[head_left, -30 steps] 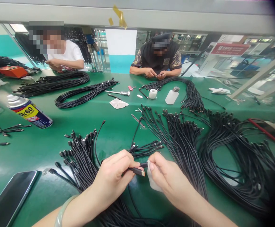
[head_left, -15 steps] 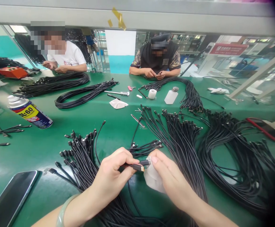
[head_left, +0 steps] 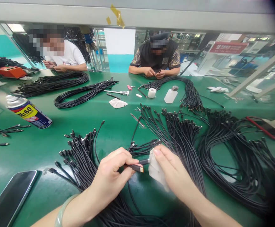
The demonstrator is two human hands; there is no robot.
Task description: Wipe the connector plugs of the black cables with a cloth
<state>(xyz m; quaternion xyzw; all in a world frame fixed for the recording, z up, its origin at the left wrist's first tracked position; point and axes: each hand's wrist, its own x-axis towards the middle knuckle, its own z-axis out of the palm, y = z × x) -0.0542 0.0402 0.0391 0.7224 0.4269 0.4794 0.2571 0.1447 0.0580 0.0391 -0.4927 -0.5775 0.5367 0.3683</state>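
My left hand (head_left: pixel 118 167) pinches a black cable connector (head_left: pixel 137 168) with a metal tip. A second black connector (head_left: pixel 144 162) pokes out just behind it, its end against a white cloth (head_left: pixel 156 171). My right hand (head_left: pixel 169 167) is closed on that cloth, thumb pressed over its top edge. On the left, a fanned bundle of black cables (head_left: pixel 83 151) runs under my left forearm. More loose cable ends (head_left: pixel 149 146) lie just beyond my hands.
A spray can (head_left: pixel 30 112) and a phone (head_left: pixel 12 197) are at left. Large cable bundles (head_left: pixel 184 142) spread at right. Farther back lie calipers (head_left: pixel 117 92), a folded cloth (head_left: pixel 117 103), a tape roll (head_left: pixel 151 93) and a bottle (head_left: pixel 171 95). Two people (head_left: pixel 155 58) sit opposite.
My right hand has shifted slightly up and right with the white cloth, towards the end of the rear connector. My left hand holds nearly still.
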